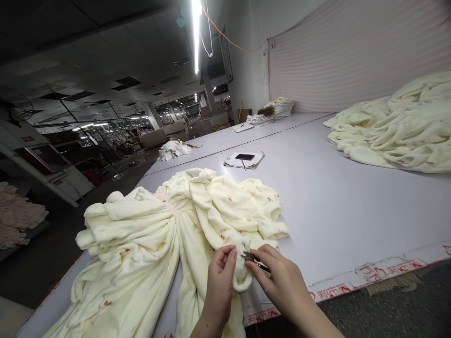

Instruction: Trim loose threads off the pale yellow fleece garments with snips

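Pale yellow fleece garments with small reddish-brown prints lie bunched over the near left of the table. My left hand pinches the edge of one garment's narrow, cuff-like end, with thumb and fingers together. In my right hand is a pair of small dark thread snips, its pointed tips against the fleece just right of my left fingertips. Whether a thread lies between the blades is too small to tell.
A large heap of the same fleece sits at the table's right. Beyond my hands lie a phone on papers, a pen, white scraps and folded stacks. The table's near edge has red-printed tape.
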